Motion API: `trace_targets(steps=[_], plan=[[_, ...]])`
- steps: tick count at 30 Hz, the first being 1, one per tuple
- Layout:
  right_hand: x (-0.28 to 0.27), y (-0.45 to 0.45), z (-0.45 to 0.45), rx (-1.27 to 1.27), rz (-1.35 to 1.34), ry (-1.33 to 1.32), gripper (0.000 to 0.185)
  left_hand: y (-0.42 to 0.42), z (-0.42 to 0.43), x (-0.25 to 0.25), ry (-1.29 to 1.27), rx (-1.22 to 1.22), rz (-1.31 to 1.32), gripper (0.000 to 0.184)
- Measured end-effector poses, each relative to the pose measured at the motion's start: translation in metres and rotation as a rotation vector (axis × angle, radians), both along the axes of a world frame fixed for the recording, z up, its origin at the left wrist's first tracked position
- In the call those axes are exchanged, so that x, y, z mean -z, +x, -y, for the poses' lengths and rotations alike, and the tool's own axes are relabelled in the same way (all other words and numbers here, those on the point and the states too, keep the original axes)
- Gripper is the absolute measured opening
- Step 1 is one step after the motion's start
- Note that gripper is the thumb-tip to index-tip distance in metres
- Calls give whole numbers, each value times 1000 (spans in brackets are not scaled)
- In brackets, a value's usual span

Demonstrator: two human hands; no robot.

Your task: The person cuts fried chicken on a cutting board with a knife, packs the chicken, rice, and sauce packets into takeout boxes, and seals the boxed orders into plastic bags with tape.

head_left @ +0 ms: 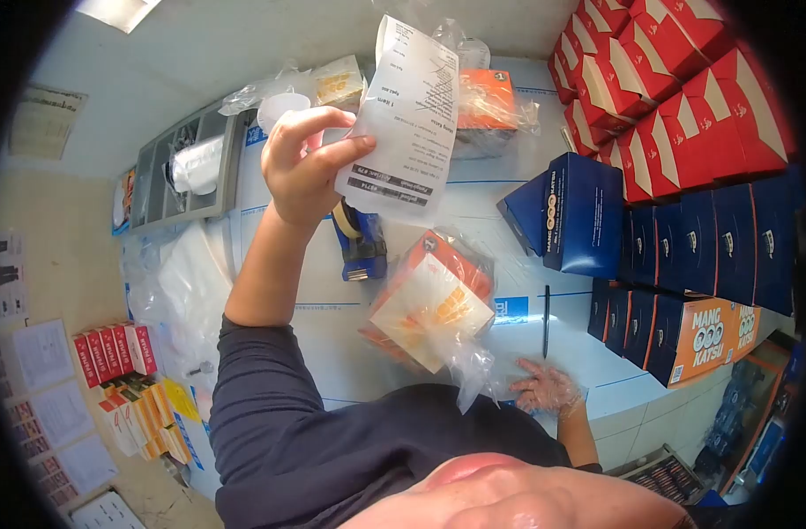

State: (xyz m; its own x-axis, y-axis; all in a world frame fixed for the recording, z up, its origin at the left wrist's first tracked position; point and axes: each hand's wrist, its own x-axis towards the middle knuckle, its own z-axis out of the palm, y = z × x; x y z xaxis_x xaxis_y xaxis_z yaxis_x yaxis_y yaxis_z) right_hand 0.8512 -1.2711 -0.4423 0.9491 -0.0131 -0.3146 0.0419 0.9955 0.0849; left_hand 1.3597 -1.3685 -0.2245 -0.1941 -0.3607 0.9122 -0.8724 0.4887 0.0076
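My left hand is raised over the table, pinching a long printed paper receipt between thumb and fingers. The receipt has dark bands at its lower end and some lines crossed out by pen. My right hand, in a clear plastic glove, is low at the table's near edge with fingers spread, holding nothing. Just left of it is the gathered end of a clear plastic bag wrapped round an orange box with a white-and-yellow packet on top. A blue tape dispenser stands below the receipt.
Stacked red boxes and blue boxes fill the right side. A black pen lies on the table. Another bagged orange box sits at the back, a grey compartment tray at left, above loose plastic bags.
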Motion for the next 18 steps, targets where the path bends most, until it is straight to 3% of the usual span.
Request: trace_targets(steps=[3, 5, 7, 8, 10, 14, 16, 18], plan=[[0, 3, -3, 2, -8, -2, 77, 9, -18, -1, 21, -33, -17, 26], [-1, -1, 2, -16, -2, -8, 77, 28, -58, -7, 377, -392, 124, 25], [4, -1, -3, 25, 6, 36, 78, 40, -109, 1, 769, -612, -5, 21], [5, 1, -3, 18, 11, 45, 78, 45, -126, 6, 776, -621, 1, 21], [4, -1, -2, 17, 11, -34, 78, 54, -155, 19, 1307, -837, 52, 20], [7, -3, -2, 1, 4, -5, 78, 104, -148, 23, 1337, -1146, 85, 21], [6, -3, -3, 24, -23, 9, 77, 105, -108, 9, 1174, -1124, 22, 30], [6, -3, -4, 27, -66, 7, 76, 109, -59, 16, 829, -969, 19, 50]])
